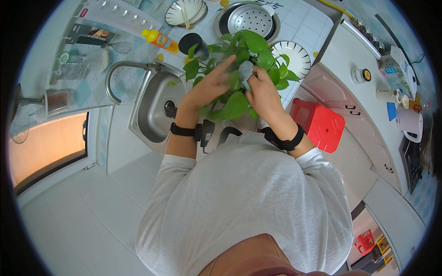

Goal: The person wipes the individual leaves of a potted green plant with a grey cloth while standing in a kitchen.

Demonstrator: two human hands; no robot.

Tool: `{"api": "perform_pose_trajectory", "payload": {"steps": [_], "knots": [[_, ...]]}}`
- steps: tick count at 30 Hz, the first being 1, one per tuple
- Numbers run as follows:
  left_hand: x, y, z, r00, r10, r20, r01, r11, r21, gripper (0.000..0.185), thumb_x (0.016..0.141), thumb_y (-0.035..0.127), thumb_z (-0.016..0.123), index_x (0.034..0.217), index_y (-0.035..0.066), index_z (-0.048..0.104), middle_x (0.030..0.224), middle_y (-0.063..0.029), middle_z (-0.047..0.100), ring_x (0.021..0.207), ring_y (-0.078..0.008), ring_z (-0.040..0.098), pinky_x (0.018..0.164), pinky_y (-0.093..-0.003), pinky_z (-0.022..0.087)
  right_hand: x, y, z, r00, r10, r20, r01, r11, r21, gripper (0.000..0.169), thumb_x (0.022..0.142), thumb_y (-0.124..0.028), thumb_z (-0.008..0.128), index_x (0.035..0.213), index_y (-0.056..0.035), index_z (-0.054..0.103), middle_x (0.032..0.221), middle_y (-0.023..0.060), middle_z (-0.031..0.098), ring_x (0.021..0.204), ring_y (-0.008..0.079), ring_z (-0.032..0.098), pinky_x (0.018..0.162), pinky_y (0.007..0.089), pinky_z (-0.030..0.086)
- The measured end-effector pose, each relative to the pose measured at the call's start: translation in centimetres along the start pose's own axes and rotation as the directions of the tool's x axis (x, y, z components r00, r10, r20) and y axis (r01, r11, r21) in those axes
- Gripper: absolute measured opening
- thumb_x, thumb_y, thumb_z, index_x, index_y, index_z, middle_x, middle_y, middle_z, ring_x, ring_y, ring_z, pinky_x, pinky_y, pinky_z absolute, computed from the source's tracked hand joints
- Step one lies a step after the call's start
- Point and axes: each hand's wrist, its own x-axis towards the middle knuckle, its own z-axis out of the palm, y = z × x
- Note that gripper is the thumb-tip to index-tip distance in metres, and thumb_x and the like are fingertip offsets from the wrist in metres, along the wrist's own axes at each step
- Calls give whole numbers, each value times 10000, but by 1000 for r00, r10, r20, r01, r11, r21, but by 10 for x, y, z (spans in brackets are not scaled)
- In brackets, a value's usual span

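A leafy green potted plant, which looks like a pothos, stands in front of me at the counter's edge; its pot is hidden by the leaves. My right hand grips a small grey cloth between thumb and fingers, in among the leaves. On the plant's left side, my left hand is partly blurred. Its index finger reaches out over the foliage, apart from the other fingers, and I see nothing held in it. Both wrists wear black straps.
A steel sink with a curved faucet lies to the left. Behind the plant are a black cup, a perforated steamer pan, stacked plates and a striped plate. A red stool stands at right.
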Motion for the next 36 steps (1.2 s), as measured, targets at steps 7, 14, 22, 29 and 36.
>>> {"api": "perform_pose_trajectory", "payload": {"steps": [7,14,22,29,36], "knots": [[-1,-2,7,980,137,-145,-133,990,34,803,760,-102,425,1513,84,216,1378,-75,466,1113,-118,507,937,-251,415,-10,-9,9,964,-252,-79,253,967,6,324,657,5,683,962,21,574,1086,212,514,994,392,541,798,437,485],[-8,-1,9,973,140,-181,-120,986,117,732,824,-101,435,1502,89,233,1386,-130,477,1173,-142,506,994,-255,374,-1,28,-11,983,-87,-159,116,977,181,134,785,-23,626,871,60,565,1122,196,576,1000,358,583,833,345,478],[-39,29,39,868,349,-354,-381,924,-22,502,889,-55,487,1380,8,398,1287,-161,557,1205,-252,538,1028,-364,414,-52,76,-110,923,381,57,-196,336,921,364,868,-113,579,1196,40,543,1072,113,639,974,195,619,866,310,490],[-50,36,68,985,-1,173,35,981,-191,511,952,71,533,1429,36,354,1332,-132,537,1237,-215,514,993,-330,429,-65,82,-115,864,502,18,-61,71,996,209,891,-59,562,1075,35,598,1025,96,645,907,204,638,778,320,516],[-45,-24,75,958,-115,264,168,968,-188,585,965,118,527,1474,10,261,1487,-146,352,1370,-253,364,1080,-345,334,-69,103,-96,834,550,52,-79,25,997,299,931,-136,515,1164,47,556,1116,142,641,1027,254,620,910,376,491]]}}
